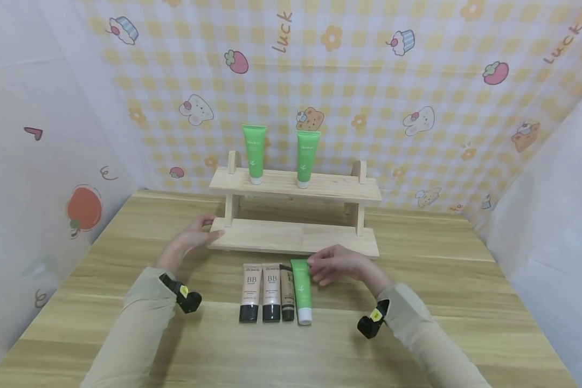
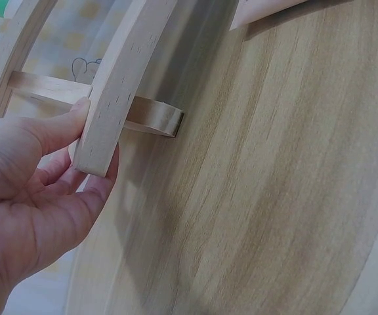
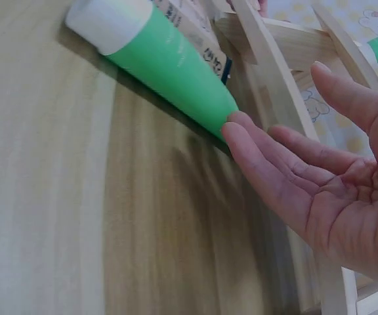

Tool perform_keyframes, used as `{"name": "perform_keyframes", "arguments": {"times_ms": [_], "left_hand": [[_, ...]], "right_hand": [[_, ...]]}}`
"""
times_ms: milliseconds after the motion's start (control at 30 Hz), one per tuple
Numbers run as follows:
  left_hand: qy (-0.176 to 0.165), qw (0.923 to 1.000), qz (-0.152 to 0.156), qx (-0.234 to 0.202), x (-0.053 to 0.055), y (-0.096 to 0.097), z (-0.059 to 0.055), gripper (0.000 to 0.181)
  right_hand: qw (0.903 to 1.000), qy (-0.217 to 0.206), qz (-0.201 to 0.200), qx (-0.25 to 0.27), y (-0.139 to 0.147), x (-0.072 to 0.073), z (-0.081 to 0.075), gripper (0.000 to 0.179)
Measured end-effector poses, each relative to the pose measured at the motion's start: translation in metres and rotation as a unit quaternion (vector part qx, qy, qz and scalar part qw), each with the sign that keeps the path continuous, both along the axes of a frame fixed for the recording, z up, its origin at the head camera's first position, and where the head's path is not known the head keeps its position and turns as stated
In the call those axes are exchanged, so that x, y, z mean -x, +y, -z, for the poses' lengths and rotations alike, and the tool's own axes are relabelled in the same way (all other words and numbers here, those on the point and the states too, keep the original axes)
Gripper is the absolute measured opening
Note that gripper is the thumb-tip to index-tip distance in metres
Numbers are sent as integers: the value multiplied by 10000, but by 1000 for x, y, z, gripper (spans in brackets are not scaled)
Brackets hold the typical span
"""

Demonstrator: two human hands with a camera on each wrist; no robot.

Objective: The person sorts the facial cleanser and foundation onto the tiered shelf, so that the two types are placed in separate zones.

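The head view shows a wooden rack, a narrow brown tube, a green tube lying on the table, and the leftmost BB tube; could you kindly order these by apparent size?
1. Wooden rack
2. Lying green tube and leftmost BB tube: too alike to rank
3. Narrow brown tube

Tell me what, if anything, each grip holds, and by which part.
The left grip pinches the wooden rack by the left end of its lower shelf. The right grip holds nothing, fingers at the lying green tube.

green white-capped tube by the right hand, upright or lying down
Lying down: the green white-capped tube rests lengthwise on the brown wooden table.
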State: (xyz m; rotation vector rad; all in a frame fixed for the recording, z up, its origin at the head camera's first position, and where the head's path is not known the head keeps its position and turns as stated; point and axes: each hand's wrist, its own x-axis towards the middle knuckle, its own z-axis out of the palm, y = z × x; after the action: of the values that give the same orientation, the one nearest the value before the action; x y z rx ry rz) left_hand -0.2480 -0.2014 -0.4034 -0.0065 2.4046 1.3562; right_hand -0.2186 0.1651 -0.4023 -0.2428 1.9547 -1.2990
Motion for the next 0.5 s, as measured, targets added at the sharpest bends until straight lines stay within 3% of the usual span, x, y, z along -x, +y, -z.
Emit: {"name": "perform_keyframes", "arguments": {"times_ms": [233, 500], "left_hand": [[16, 10000, 16, 59, 0, 0, -1, 71], [40, 9999, 67, 68, -1, -1, -1, 72]], "right_hand": [[9999, 79, 34, -141, -1, -7, 4, 47], [9987, 186, 268, -398, -10, -17, 8, 61]]}}
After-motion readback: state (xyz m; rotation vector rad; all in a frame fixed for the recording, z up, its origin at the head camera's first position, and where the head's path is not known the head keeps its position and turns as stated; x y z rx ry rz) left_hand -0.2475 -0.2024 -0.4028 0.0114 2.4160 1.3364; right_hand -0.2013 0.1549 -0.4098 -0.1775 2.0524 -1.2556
